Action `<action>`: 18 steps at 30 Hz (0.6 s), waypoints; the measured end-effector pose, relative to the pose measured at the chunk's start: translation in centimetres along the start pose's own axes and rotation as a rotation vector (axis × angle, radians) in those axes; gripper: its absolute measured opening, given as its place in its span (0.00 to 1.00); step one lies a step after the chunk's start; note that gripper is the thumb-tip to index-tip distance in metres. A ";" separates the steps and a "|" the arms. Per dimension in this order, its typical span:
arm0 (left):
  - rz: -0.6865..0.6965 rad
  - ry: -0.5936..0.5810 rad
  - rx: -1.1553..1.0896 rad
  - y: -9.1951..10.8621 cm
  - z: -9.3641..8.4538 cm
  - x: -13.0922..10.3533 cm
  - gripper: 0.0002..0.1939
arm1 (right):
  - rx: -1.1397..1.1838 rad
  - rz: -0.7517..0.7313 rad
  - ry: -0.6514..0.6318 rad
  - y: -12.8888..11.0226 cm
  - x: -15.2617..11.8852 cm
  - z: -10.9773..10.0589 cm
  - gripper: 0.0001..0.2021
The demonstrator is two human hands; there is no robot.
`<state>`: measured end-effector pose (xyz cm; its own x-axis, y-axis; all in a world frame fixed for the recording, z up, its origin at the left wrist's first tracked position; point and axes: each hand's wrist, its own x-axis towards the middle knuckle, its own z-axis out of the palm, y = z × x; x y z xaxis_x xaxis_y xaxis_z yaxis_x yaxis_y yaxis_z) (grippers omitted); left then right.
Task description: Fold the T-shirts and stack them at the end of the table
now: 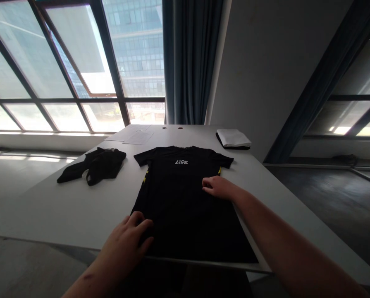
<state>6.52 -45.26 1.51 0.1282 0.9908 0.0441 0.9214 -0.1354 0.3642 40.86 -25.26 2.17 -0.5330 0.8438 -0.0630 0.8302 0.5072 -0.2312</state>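
Note:
A black T-shirt (185, 207) with a small white print near its collar and yellow marks at its sides lies spread flat on the white table (79, 211), its hem along the near edge. My left hand (134, 236) rests on the shirt's lower left edge, fingers apart and slightly curled, holding nothing that shows. On the shirt's right side, below the sleeve, lies my right hand (217, 187). Its fingers are curled in against the fabric, and whether they pinch any cloth is too small to make out.
A crumpled black garment (106, 165) lies on the left of the table. Folded white and black cloths (233, 138) are stacked at the back right. Paper sheets (138, 135) and two small round objects are at the far edge, before a blue curtain (191, 62) and windows.

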 end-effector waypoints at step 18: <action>-0.179 0.117 0.231 -3.7 -2.1 -0.7 0.17 | 0.135 -0.011 -0.058 0.4 0.3 0.4 0.07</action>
<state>2.26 -45.39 2.07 -0.0740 0.9911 0.1102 0.9862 0.0563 0.1558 40.94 -24.84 1.68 -0.5537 0.8247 -0.1150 0.7968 0.4847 -0.3608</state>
